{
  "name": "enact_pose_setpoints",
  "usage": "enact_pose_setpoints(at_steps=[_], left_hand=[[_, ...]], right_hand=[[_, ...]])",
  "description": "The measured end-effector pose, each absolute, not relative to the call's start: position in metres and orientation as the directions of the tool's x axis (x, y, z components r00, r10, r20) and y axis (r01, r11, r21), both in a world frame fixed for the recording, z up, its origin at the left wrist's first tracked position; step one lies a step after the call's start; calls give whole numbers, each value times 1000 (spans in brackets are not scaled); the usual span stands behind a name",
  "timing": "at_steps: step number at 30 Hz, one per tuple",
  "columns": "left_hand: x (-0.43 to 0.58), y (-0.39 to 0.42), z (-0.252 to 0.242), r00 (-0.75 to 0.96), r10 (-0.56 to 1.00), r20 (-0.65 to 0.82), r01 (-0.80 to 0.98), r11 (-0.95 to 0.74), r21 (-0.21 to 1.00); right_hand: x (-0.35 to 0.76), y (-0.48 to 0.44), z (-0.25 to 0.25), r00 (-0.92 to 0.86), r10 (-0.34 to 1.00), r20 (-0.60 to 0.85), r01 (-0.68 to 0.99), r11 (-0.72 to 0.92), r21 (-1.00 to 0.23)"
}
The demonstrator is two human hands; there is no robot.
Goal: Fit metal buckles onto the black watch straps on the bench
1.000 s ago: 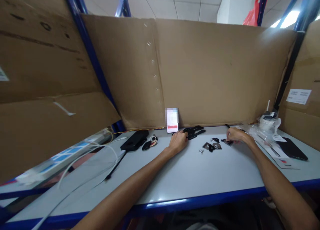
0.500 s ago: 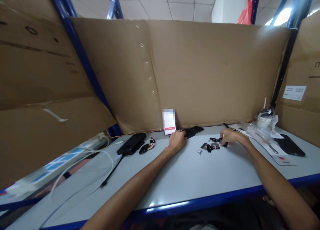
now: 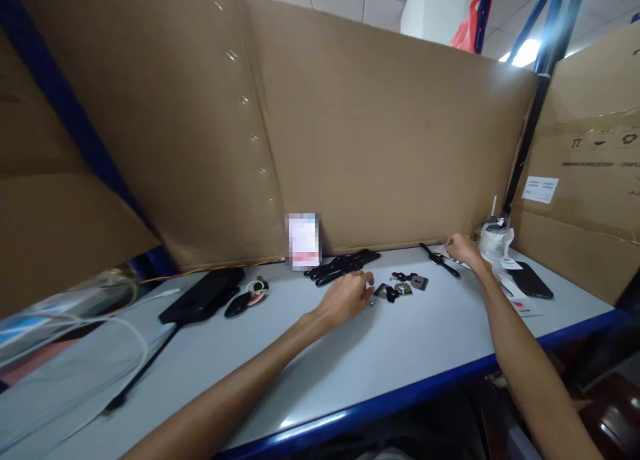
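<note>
The person's left hand [image 3: 346,295] hangs low over the table [image 3: 320,393], palm down, its fingers loosely bent and partly spread with a gap at the tips. A small silver part [image 3: 371,303] lies right at those fingertips; whether they touch it is unclear. Just to the right of this hand lie small metal plates and black pieces [image 3: 403,289]; just behind it, a pile of black strips [image 3: 345,265]. The left forearm reaches forward and inward from the lower left.

The right hand [image 3: 461,248] is farther back, wrist bent and fingers curled downward; its grasp cannot be told. A long black item [image 3: 440,260] lies just left of it, clear plastic packaging [image 3: 493,243] just right. The right forearm slants up from the lower right.
</note>
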State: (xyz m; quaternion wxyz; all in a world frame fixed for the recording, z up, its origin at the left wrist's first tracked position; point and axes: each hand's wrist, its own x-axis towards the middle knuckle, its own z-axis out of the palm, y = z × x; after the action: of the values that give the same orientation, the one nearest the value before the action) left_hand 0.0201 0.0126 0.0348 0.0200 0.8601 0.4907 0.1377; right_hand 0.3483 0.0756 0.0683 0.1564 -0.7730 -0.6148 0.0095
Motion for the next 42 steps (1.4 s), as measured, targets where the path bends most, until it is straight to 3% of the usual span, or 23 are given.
enact_pose_setpoints(at_steps=[5, 10, 16, 21, 27, 32, 37, 42], left_hand=[[34, -6, 24, 546, 803, 240, 808, -580, 100], [29, -19, 25, 451, 850, 272, 879, -476, 30], [23, -14, 24, 462, 872, 161, 862, -484, 148], [33, -7, 13, 479, 842, 249, 812, -532, 239], [37, -3, 4, 527, 769, 362, 637, -640, 430], [30, -5, 4, 582, 710, 396, 577, -704, 414], [25, -3, 10, 509, 632, 584, 584, -752, 306], [20, -9, 29, 432, 522, 736, 623, -763, 175]], right_hand=[[339, 81, 52, 263, 955, 137, 958, -242, -154], [336, 93, 37, 271, 953, 136, 960, -257, -114], [334, 106, 27, 260, 957, 126, 964, -249, -94], [339, 113, 25, 266, 959, 98, 958, -251, -140], [351, 117, 25, 247, 965, 89, 948, -222, -227], [355, 119, 23, 239, 962, 131, 936, -193, -294], [349, 113, 37, 181, 938, 294, 940, -77, -332], [305, 89, 55, -120, 897, 426, 840, 320, -438]])
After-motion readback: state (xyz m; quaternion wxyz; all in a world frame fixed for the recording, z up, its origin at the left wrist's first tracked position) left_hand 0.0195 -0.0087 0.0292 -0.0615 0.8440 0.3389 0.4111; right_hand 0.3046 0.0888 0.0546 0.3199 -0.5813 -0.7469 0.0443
